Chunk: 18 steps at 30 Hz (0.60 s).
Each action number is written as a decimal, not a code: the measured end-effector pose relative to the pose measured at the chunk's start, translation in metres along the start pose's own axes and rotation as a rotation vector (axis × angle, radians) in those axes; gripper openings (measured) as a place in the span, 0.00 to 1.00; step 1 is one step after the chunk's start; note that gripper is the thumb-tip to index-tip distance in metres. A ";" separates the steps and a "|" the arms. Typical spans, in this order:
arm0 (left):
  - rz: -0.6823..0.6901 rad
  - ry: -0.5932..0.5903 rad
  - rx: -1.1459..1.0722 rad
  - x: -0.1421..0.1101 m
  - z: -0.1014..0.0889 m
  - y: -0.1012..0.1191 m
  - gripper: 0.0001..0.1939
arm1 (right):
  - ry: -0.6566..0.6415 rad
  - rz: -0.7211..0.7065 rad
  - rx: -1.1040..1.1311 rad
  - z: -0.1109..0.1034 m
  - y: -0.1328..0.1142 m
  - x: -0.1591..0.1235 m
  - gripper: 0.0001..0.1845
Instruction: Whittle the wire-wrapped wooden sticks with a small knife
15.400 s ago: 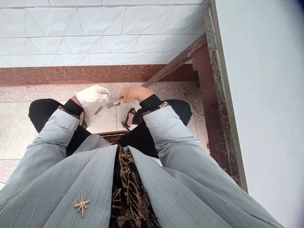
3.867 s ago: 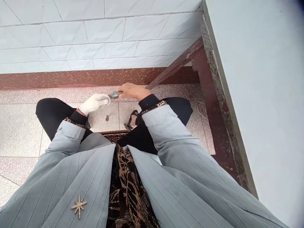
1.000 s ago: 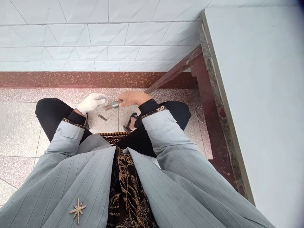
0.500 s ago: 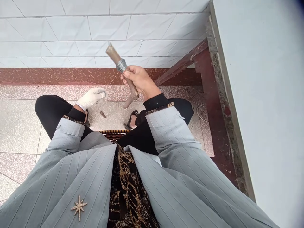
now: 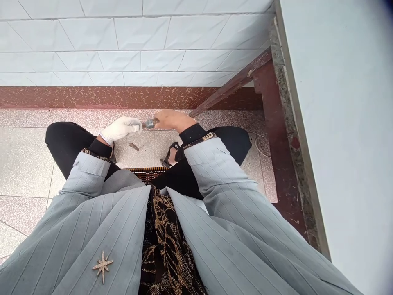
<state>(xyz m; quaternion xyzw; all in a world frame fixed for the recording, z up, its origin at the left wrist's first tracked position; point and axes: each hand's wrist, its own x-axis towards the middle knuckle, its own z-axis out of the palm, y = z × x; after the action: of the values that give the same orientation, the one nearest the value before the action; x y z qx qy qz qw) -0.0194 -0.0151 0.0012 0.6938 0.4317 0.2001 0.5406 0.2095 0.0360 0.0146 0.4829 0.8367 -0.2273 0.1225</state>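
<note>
My right hand (image 5: 172, 119), bare, is closed around a wooden stick (image 5: 143, 125). Silvery wire (image 5: 150, 123) is wound in a tight coil around it. The stick lies roughly level; my right hand covers its forked end. My left hand (image 5: 121, 129), in a white knitted glove, is closed right beside the stick's other end, with thumb and fingers together. The earlier frame shows a thin strand running from the coil toward this glove; now the strand is too fine to make out. Whether the glove also touches the stick, I cannot tell.
A small brown scrap (image 5: 134, 146) lies on the tiled floor (image 5: 27, 164) between my feet. A dark red wooden frame (image 5: 276, 135) stands at the right under a pale tabletop (image 5: 344, 123). Behind it lies a loose cable (image 5: 260, 147). White wall tiles (image 5: 138, 32) are ahead.
My right hand has lowered and turned the stick from a steep tilt to nearly level, bringing its wire-wound part close to the glove. My left hand has shifted slightly right.
</note>
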 end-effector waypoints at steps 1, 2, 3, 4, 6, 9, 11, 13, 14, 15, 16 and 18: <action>-0.015 0.029 0.021 -0.001 -0.001 0.001 0.08 | -0.091 -0.049 -0.024 -0.001 -0.002 -0.002 0.07; -0.031 0.057 0.041 -0.001 -0.003 0.001 0.08 | -0.187 -0.099 -0.014 -0.002 -0.002 -0.005 0.07; -0.044 0.085 0.058 -0.001 -0.004 0.001 0.08 | -0.287 -0.150 0.026 -0.004 -0.002 -0.007 0.07; -0.054 0.114 0.071 -0.001 -0.006 0.000 0.08 | -0.385 -0.204 0.090 -0.006 -0.001 -0.009 0.08; -0.072 0.166 0.086 -0.001 -0.008 -0.001 0.08 | -0.517 -0.339 0.257 -0.011 0.004 -0.013 0.10; -0.075 0.234 0.075 0.002 -0.008 -0.003 0.07 | -0.339 -0.497 0.571 -0.019 0.015 -0.019 0.13; -0.056 0.239 0.037 0.003 -0.006 -0.003 0.07 | -0.050 -0.470 0.843 -0.023 0.023 -0.020 0.12; -0.040 0.189 0.005 0.005 -0.004 -0.005 0.08 | 0.218 -0.357 1.095 -0.023 0.029 -0.018 0.08; -0.035 0.140 -0.011 0.005 -0.002 -0.006 0.08 | 0.320 -0.284 1.178 -0.022 0.030 -0.015 0.07; -0.030 0.080 -0.028 0.006 -0.001 -0.007 0.08 | 0.399 -0.203 1.218 -0.020 0.032 -0.011 0.08; -0.024 0.015 -0.045 0.006 0.001 -0.008 0.09 | 0.450 -0.121 1.213 -0.018 0.032 -0.007 0.09; -0.009 -0.101 -0.073 0.006 0.004 -0.009 0.10 | 0.488 0.031 1.085 -0.013 0.033 0.002 0.10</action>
<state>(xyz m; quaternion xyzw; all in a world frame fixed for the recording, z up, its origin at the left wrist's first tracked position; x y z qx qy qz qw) -0.0161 -0.0119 -0.0097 0.6807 0.3995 0.1783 0.5876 0.2367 0.0581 0.0163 0.5268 0.5979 -0.5033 -0.3342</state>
